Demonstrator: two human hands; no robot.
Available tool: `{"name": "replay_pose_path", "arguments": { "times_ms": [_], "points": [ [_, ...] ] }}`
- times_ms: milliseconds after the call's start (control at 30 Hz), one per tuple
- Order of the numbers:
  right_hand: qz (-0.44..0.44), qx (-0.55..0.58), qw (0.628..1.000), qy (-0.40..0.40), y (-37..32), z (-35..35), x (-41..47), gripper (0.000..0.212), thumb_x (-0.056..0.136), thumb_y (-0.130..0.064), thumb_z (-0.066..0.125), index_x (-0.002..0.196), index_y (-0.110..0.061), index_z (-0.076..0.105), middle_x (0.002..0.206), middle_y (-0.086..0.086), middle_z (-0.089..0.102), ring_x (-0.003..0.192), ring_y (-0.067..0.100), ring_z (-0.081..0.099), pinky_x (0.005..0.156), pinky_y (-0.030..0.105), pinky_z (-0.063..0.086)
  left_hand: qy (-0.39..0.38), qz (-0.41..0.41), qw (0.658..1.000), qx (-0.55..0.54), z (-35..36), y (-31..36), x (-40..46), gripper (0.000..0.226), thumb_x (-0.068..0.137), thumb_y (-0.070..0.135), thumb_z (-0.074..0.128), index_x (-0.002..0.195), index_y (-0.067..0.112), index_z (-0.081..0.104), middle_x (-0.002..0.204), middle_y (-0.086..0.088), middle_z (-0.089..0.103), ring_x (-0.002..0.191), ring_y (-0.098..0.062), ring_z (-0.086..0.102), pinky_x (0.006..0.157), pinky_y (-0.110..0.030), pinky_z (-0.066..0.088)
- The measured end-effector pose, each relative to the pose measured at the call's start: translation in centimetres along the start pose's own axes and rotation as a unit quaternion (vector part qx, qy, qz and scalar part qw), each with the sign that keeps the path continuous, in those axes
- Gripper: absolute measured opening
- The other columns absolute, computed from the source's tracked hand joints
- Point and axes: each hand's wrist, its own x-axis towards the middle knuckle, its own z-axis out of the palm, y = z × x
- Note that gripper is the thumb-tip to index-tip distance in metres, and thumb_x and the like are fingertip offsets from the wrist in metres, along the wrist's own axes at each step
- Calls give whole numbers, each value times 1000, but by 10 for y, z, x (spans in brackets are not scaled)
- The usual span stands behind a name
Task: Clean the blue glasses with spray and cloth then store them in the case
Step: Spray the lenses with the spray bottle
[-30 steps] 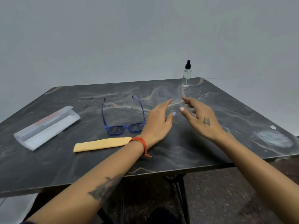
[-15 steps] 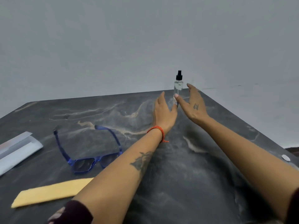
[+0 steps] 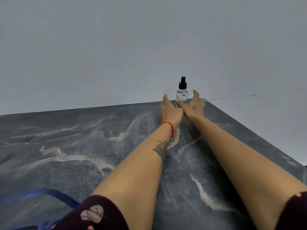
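A small clear spray bottle (image 3: 182, 93) with a black pump top stands upright at the table's far edge. My left hand (image 3: 169, 110) lies just left of it with straight fingers. My right hand (image 3: 192, 106) is just right of it, fingers extended and thumb reaching toward the bottle's base; neither hand grips it. Only a blurred part of the blue glasses (image 3: 49, 195) shows at the bottom left, partly behind my left sleeve. The cloth and the case are out of view.
The dark marbled table (image 3: 83, 146) fills the lower frame; its far edge meets a plain grey wall just behind the bottle, and its right edge slants down to the right.
Both arms have stretched farther toward the bottle and now flank it. The view has moved forward, so the case and yellow cloth have left the frame and the glasses slid to the bottom left.
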Motion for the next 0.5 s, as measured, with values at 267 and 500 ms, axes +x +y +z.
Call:
{"name": "replay_pose_path", "arguments": {
  "times_ms": [267, 500],
  "points": [
    [20, -35, 999, -25, 7, 11, 23, 55, 90, -29, 59, 135, -9, 35, 126, 14, 54, 119, 30, 48, 96, 34, 37, -56, -44, 997, -29, 11, -10, 26, 63, 89, -1, 36, 147, 19, 19, 145, -10, 39, 132, -25, 38, 103, -28, 33],
    [12, -21, 999, -24, 3, 5, 18, 47, 85, -27, 66, 122, -8, 45, 115, 14, 60, 110, 29, 55, 94, 39, 44, -20, -18, 999, -46, 12, -3, 14, 47, 86, -3, 37, 125, 16, 54, 115, -8, 62, 103, -22, 57, 82, -23, 44]
  ]
}}
